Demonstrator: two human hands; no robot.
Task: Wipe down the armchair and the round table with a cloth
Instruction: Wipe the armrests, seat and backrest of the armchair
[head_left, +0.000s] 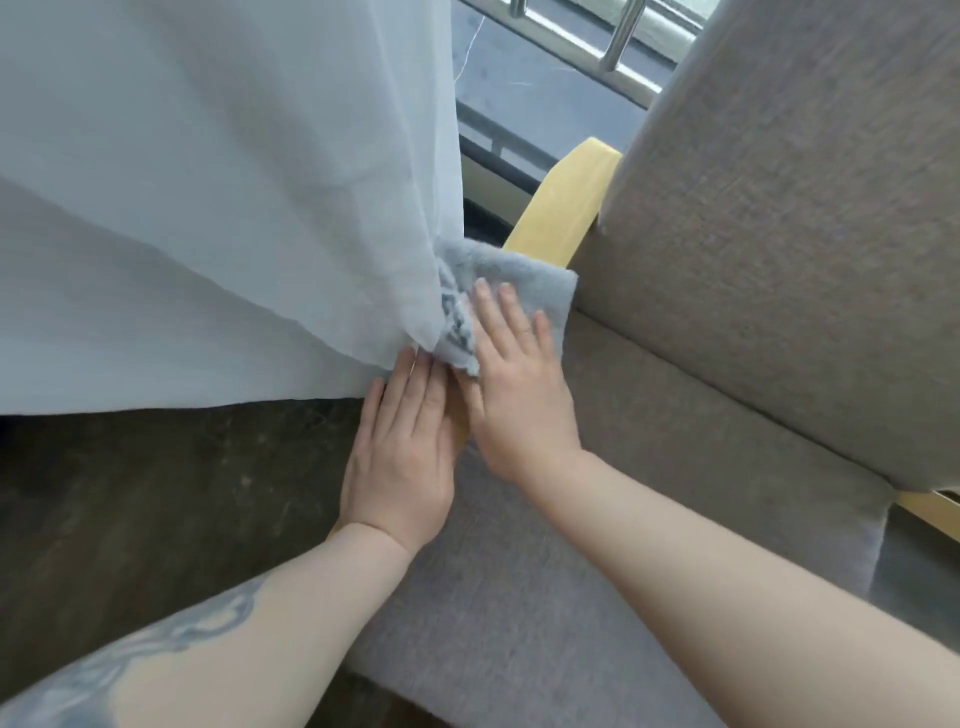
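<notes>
— While the right hand (519, 384) lies flat, fingers straight, on the grey cloth (524, 280), where does the cloth sit?

— On the armchair's (779, 234) pale wooden armrest (561, 202), under that palm and just ahead of the fingertips. The left hand (405, 457) rests flat beside it, fingers straight and together, gripping nothing, touching the right hand.

— Any writing?

— None I can read.

— What crowds them?

— A sheer white curtain (208, 208) hangs over the cloth's left edge and meets the left fingertips. Grey cushions lie to the right, dark wooden floor (130, 493) to the left, a metal railing (618, 36) beyond.
</notes>
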